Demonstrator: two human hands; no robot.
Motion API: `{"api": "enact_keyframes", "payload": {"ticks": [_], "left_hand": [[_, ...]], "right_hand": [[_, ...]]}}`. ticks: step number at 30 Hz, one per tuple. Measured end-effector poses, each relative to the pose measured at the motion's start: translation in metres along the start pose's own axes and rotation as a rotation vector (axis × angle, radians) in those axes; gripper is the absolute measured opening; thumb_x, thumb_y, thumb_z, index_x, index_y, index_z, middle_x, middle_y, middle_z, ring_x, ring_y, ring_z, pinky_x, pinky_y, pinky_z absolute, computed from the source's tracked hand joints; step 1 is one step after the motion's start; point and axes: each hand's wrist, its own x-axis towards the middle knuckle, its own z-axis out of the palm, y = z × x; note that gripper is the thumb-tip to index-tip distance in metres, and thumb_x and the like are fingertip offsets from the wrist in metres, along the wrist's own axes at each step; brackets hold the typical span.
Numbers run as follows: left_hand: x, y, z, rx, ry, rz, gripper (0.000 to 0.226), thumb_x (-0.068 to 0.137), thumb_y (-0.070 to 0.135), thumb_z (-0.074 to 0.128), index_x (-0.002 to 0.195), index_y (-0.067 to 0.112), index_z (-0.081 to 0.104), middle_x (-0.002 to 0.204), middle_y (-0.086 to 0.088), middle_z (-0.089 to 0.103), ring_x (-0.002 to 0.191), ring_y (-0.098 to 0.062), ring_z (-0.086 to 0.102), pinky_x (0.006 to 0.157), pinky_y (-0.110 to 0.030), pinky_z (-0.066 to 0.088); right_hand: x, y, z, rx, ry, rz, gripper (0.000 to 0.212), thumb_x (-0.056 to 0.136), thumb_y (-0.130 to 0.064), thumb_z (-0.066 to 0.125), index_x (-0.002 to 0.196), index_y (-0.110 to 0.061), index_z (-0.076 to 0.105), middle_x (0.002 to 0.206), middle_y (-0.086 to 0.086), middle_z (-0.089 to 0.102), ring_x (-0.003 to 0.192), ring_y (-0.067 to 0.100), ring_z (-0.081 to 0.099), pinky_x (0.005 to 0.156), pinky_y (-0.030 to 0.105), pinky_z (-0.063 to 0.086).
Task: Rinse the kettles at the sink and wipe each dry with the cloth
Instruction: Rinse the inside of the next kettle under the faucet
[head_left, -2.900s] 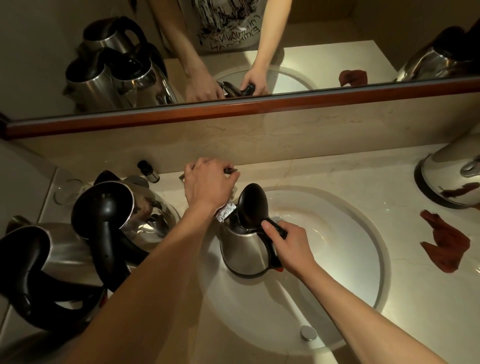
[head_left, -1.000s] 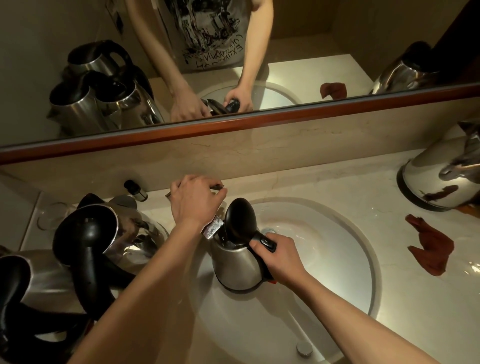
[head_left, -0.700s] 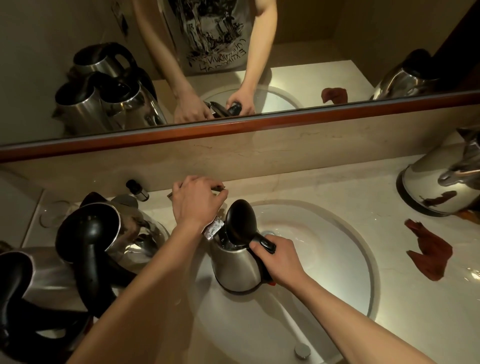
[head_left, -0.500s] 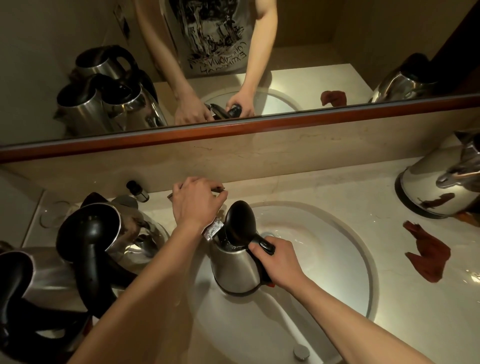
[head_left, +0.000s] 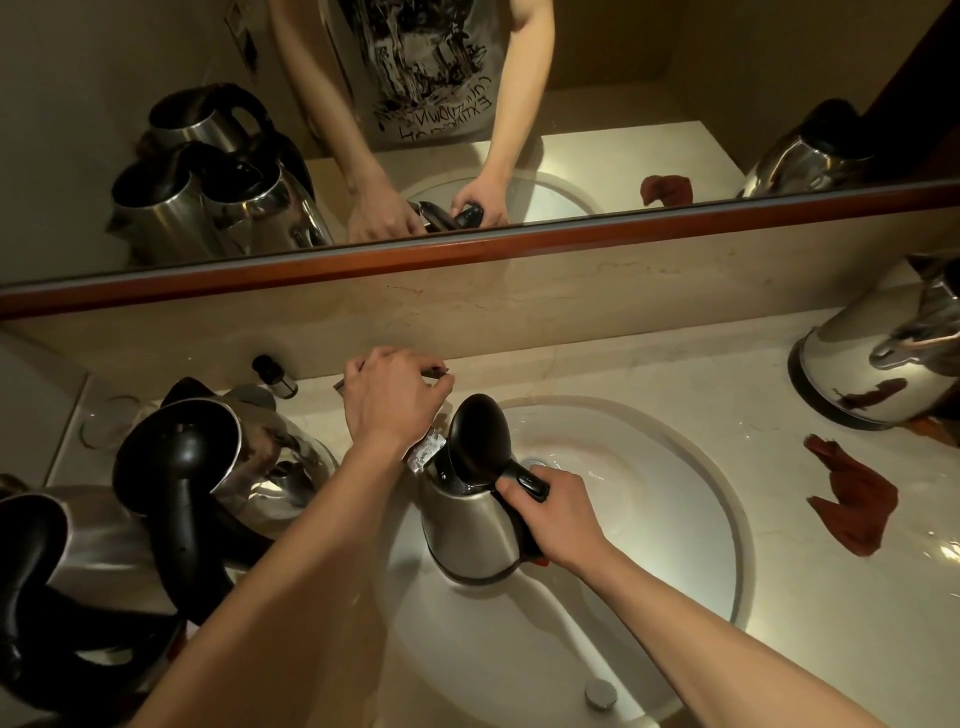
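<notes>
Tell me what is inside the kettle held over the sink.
The kettle has its black lid flipped up, and the right hand grips the handle. Its opening shows a dark, glinting interior, possibly water. The lid and rim hide the bottom.

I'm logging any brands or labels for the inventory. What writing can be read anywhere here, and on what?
Shirt print, seen in the mirror: two lines of lettering, reversed and too blurred to read reliably.
Kettle in the sink: no readable marking.
Kettles on the left and on the right: no marking visible.
</notes>
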Motion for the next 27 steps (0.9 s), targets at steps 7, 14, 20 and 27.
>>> {"api": "enact_keyframes", "payload": {"ticks": [7,14,20,27], "left_hand": [[-0.0003,0.0001,-0.0012,-0.001,-0.001,-0.004,0.029,0.093,0.053,0.057,0.109,0.038,0.076,0.114,0.013,0.072,0.122,-0.016,0.05,0.099,-0.04,0.03],[0.0002,0.0001,-0.001,0.0,-0.003,-0.001,0.028,0.093,0.053,0.057,0.108,0.038,0.076,0.114,0.013,0.072,0.122,-0.016,0.05,0.1,-0.041,0.03],[0.0003,0.0002,-0.0012,0.009,-0.002,-0.002,0.028,0.092,0.053,0.057,0.105,0.037,0.076,0.111,0.013,0.073,0.121,-0.017,0.051,0.099,-0.041,0.032],[0.0001,-0.0003,-0.0004,0.012,0.0,-0.004,0.029,0.092,0.053,0.056,0.106,0.037,0.076,0.113,0.014,0.072,0.121,-0.016,0.051,0.097,-0.041,0.031]], "right_hand": [[0.0007,0.0004,0.0007,0.011,-0.003,0.002,0.065,0.071,-0.072,0.058,0.062,-0.008,0.052,0.059,0.009,0.052,0.058,0.019,0.05,0.06,0.036,0.041],[0.0025,0.0015,0.0007,0.001,-0.008,0.004,0.066,0.07,-0.073,0.056,0.062,-0.008,0.052,0.059,0.003,0.049,0.058,0.015,0.046,0.059,0.034,0.037],[0.0026,0.0038,0.0004,-0.013,-0.01,-0.006,0.064,0.071,-0.074,0.055,0.062,-0.011,0.051,0.059,0.002,0.049,0.058,0.015,0.046,0.059,0.032,0.036],[0.0033,0.0036,0.0005,-0.002,-0.011,0.01,0.063,0.071,-0.073,0.057,0.061,-0.011,0.051,0.057,0.003,0.051,0.057,0.018,0.049,0.059,0.035,0.04]]}}
